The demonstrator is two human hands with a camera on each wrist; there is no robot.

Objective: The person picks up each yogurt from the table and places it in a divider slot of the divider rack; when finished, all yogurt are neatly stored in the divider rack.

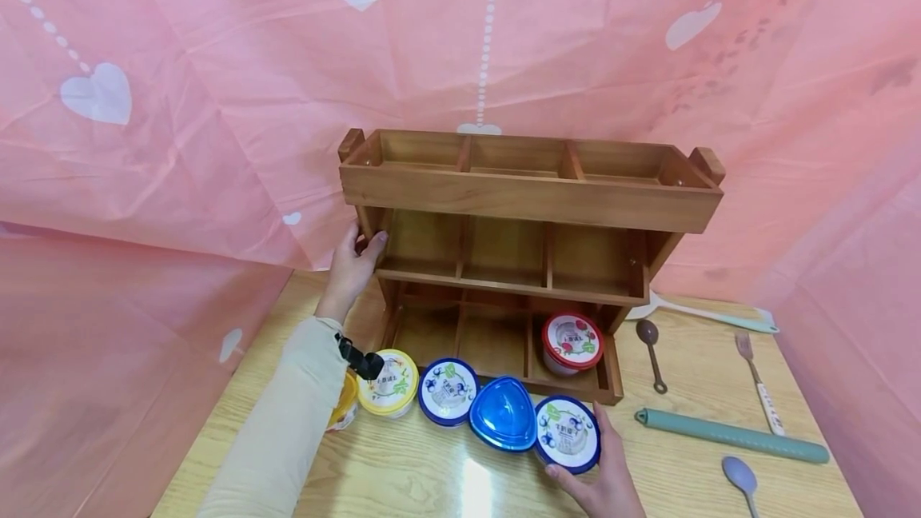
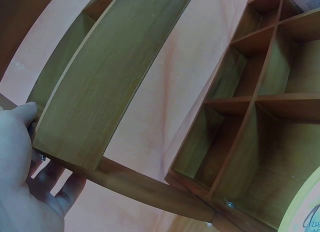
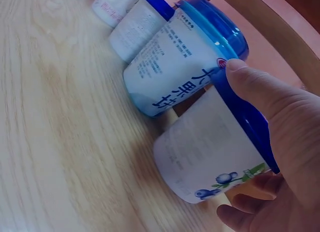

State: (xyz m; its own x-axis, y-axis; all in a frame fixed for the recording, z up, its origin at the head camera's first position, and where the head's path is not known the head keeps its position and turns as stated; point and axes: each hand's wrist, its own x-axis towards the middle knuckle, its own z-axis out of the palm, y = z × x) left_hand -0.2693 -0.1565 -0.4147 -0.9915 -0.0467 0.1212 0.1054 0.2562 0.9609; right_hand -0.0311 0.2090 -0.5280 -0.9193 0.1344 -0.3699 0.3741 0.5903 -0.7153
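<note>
A three-tier wooden shelf rack [image 1: 532,198] with divided compartments stands at the back of the table. My left hand [image 1: 352,266] grips its left side post near the middle tier, thumb in front and fingers behind. In front of the rack, my right hand [image 1: 604,482] holds a round blueberry-print tub with a dark blue lid [image 1: 568,432], thumb and fingers around the lid's edge. That tub [image 3: 200,147] is the right end of a row. Beside it is a tub with a triangular blue lid [image 1: 505,414]. A red-lidded tub [image 1: 573,340] sits in the bottom tier's right compartment.
Further left in the row are another blue-lidded tub [image 1: 448,392], a yellow-lidded tub [image 1: 388,382] and an orange-yellow one [image 1: 345,404] partly behind the left sleeve. To the right lie a brown spoon [image 1: 649,336], a fork [image 1: 759,382], a green rod [image 1: 734,436] and a grey-purple spoon [image 1: 739,472].
</note>
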